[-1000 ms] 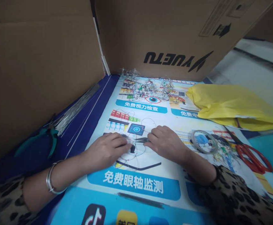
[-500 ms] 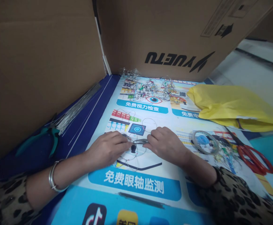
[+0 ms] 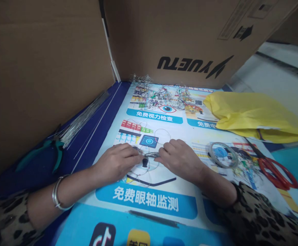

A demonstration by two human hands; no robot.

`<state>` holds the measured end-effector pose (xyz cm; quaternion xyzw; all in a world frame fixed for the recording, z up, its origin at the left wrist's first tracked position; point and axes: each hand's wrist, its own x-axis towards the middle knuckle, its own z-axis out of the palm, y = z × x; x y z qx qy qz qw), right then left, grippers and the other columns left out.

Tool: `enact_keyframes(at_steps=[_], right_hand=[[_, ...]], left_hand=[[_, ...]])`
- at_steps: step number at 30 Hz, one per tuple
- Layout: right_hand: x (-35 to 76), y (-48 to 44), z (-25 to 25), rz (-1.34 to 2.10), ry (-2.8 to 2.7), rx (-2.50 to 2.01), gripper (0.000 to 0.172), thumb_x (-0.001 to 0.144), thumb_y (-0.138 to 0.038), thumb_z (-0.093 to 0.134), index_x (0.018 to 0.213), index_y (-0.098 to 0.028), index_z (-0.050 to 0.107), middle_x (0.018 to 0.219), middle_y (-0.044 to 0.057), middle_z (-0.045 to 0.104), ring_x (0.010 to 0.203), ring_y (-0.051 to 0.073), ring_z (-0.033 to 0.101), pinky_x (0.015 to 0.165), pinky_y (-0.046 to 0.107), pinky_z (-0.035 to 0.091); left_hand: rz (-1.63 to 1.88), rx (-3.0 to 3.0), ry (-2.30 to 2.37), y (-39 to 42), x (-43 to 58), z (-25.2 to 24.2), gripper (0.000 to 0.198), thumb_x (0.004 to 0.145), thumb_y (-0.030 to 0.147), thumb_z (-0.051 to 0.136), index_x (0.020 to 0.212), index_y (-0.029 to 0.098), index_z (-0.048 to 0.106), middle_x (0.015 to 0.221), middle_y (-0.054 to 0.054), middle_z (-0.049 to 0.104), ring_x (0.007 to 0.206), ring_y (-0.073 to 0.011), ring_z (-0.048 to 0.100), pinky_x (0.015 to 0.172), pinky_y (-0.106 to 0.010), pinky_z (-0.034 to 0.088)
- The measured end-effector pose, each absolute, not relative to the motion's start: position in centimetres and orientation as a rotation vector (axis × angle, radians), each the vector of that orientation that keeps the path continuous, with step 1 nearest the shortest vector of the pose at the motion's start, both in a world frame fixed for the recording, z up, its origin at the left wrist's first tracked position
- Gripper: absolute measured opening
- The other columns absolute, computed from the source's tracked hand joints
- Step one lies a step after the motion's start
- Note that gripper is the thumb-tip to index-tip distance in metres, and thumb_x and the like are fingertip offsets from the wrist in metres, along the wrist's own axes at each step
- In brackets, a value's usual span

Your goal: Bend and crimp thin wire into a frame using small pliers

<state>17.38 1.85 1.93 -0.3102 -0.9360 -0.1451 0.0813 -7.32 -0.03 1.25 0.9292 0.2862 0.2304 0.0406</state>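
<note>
Near the middle of the printed sheet [image 3: 164, 171], my right hand [image 3: 178, 158] is closed around a small metal tool [image 3: 152, 154] like fine pliers, its tip pointing left. The fingertips of my left hand [image 3: 120, 160] are pinched together at that tip, apparently on thin wire that is too small to make out clearly. Loops of thin wire [image 3: 162, 129] with tiny beads curl above and below the fingers on the sheet.
Green-handled pliers [image 3: 59, 153] and a bundle of wires [image 3: 81, 124] lie left. Tangled beaded wires [image 3: 165, 94] lie behind. On the right are a clear roll [image 3: 223, 155], red scissors [image 3: 277, 171] and yellow cloth [image 3: 256, 111]. Cardboard [image 3: 138, 37] stands behind.
Both hands hold nearly the same place. The metal tool looks slightly more closed, and the whole view has shifted a little.
</note>
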Motion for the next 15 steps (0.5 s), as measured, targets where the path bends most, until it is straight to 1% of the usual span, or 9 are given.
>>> enact_keyframes(at_steps=[15], right_hand=[[17.44, 1.99, 1.86, -0.437, -2.806, -0.889, 0.027, 0.089, -0.040, 0.046, 0.074, -0.018, 0.054, 0.070, 0.003, 0.054, 0.070, 0.017, 0.042, 0.061, 0.031, 0.020]], left_hand=[[0.705, 2.841, 0.876, 0.05, -7.46, 0.99, 0.028, 0.084, 0.011, 0.049, 0.109, 0.017, 0.060, 0.097, -0.007, 0.066, 0.087, -0.0179, 0.057, 0.074, -0.031, 0.050]])
